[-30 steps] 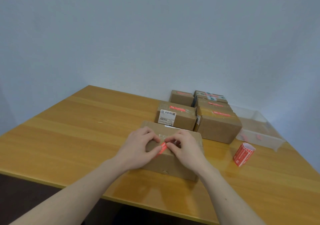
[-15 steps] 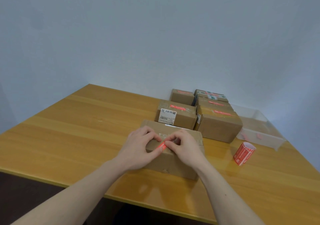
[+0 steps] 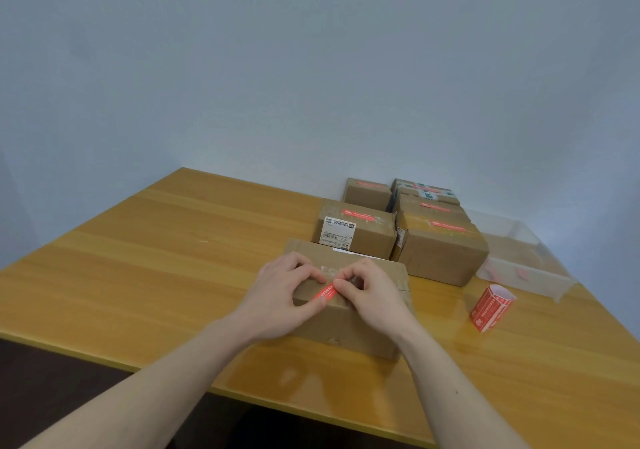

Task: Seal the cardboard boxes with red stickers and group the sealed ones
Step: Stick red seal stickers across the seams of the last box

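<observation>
The red sticker (image 3: 325,292) was a thin strip lying at a slant across the top of the nearest cardboard box (image 3: 360,324), close to its front edge, and both hands were on it. The left hand (image 3: 280,296) was draped over the box's left end with fingers curled, thumb tip and forefinger tip touching the sticker's two ends, so it looked like it was pressing or pinching the strip rather than being spread flat. The right hand (image 3: 372,296) had its fingers bunched tight together, tips nipping the upper right end of the sticker. That box was plain brown corrugated stuff, rectangular, a bit scuffed, with a strip of clear tape shining along the top, and it sat near the front edge of the table (image 3: 145,275), a glossy yellow-orange wood-grain surface. Right behind it was a box with a white shipping label (image 3: 356,234) and a red strip on top, and next to that on the right a bigger sealed box (image 3: 443,251), with a few more boxes (image 3: 369,194) packed in behind toward the wall, most showing red strips too. Off to the right stood a roll of red stickers (image 3: 491,306), squashed into a soft rounded tube, and beyond it a clear plastic tray (image 3: 530,275) with some small reddish bits inside.
</observation>
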